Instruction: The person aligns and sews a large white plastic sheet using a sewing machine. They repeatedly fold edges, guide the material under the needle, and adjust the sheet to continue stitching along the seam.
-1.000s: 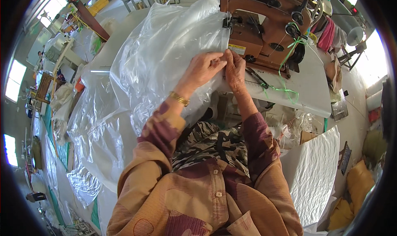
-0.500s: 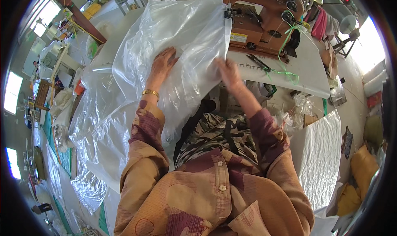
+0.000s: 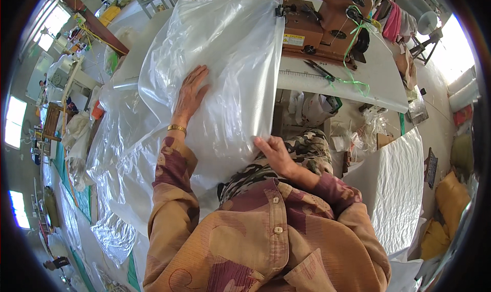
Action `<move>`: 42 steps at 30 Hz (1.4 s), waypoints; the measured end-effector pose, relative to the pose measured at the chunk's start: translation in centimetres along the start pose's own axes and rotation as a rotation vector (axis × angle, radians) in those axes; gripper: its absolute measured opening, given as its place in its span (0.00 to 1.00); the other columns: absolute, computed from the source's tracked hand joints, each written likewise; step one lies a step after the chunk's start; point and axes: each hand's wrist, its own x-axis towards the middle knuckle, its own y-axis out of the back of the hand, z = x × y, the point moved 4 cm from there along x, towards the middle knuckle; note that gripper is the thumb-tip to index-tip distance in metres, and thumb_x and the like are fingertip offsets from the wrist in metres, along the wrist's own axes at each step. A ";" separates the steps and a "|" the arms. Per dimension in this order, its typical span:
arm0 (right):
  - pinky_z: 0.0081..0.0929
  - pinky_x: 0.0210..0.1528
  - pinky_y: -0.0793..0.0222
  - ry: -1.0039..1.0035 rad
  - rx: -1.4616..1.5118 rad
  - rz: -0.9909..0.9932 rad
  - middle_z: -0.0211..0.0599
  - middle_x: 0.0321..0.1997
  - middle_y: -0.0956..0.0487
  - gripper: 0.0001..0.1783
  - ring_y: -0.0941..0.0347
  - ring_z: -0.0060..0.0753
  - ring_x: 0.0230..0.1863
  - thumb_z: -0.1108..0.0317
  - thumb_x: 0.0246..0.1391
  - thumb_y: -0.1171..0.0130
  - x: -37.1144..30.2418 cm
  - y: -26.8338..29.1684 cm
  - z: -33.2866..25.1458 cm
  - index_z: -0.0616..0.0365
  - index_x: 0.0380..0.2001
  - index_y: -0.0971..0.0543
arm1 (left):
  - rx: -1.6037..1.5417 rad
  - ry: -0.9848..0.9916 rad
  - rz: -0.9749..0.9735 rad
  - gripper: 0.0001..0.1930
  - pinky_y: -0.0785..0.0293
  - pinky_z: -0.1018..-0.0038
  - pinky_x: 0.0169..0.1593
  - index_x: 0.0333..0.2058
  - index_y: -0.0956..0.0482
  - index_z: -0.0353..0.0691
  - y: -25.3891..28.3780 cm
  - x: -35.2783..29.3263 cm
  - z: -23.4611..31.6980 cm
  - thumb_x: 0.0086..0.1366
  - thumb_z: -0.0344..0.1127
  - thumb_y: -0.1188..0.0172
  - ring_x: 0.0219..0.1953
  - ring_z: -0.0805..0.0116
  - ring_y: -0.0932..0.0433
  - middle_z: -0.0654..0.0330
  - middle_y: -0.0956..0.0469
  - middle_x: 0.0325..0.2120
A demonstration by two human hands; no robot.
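Observation:
A large translucent white plastic sheet (image 3: 225,77) covers the left of the work table and drapes toward my lap. Its straight folded edge runs from the needle area of a brown sewing machine (image 3: 327,41) down toward me. Flat on the sheet, fingers stretched out, lies my left hand (image 3: 190,95). My right hand (image 3: 279,156) is closed, thumb and fingers pinching the sheet's edge just above my thigh. Beside the machine base, black thread snips (image 3: 320,71) rest on the table, tied to a green string (image 3: 358,84).
A ruler strip (image 3: 302,81) runs along the table's front edge. Below it are a bin (image 3: 317,108) and crumpled clear plastic. At my right hangs a stack of white sheeting (image 3: 396,195); yellow sacks (image 3: 445,210) lie beyond. More sheeting (image 3: 123,174) spills off at left.
My right hand has come down along the sheet's edge toward my lap, drawing the edge straighter. My left hand has shifted slightly left and nearer, staying flat on the sheet.

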 end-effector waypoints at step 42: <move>0.44 0.49 0.29 0.701 -0.989 0.089 0.33 0.17 0.25 0.08 0.24 0.37 0.21 0.72 0.53 0.39 -3.1 -1.5 -5.0 0.57 0.26 0.29 | -0.460 0.185 -0.020 0.04 0.28 0.70 0.33 0.36 0.20 0.31 1.1 -5.1 20.5 0.65 0.27 0.40 0.30 0.62 0.24 0.57 0.23 0.31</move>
